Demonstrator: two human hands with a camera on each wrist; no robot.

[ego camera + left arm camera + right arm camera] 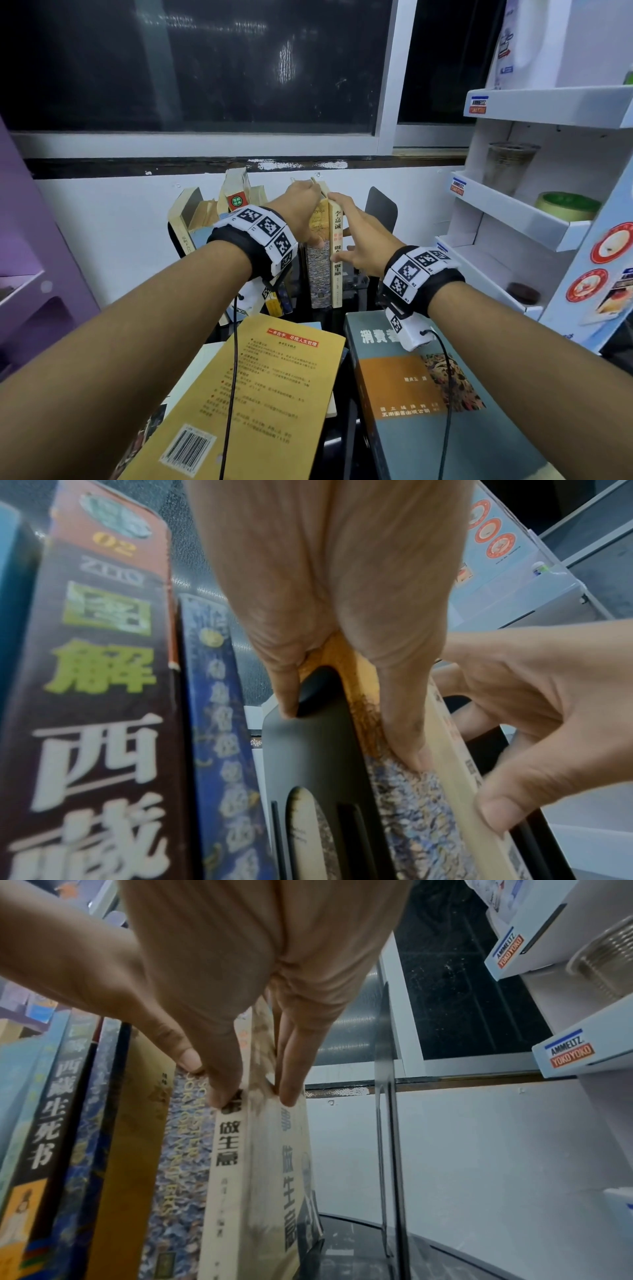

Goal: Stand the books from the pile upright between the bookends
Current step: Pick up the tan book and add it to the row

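Both hands are settling a cream-spined book [337, 253] upright beside the right bookend [381, 209], the left hand [301, 216] gripping the neighbouring patterned book [318, 274], the right hand [366, 240] pinching the cream spine, and the next move is probably fetching the yellow book [260, 394] lying nearer than both wrists.

desk [337, 310] dark | flat: yellow book [260, 394], grey book [428, 394] | upright books [325, 260] btw bookends [381, 209]

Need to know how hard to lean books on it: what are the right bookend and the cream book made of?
Right bookend: looks like thin sheet metal, matte black, seen nearly edge-on as a flat plate. Cream book: paperback, seemingly matte paper cover with a worn, yellowed spine.
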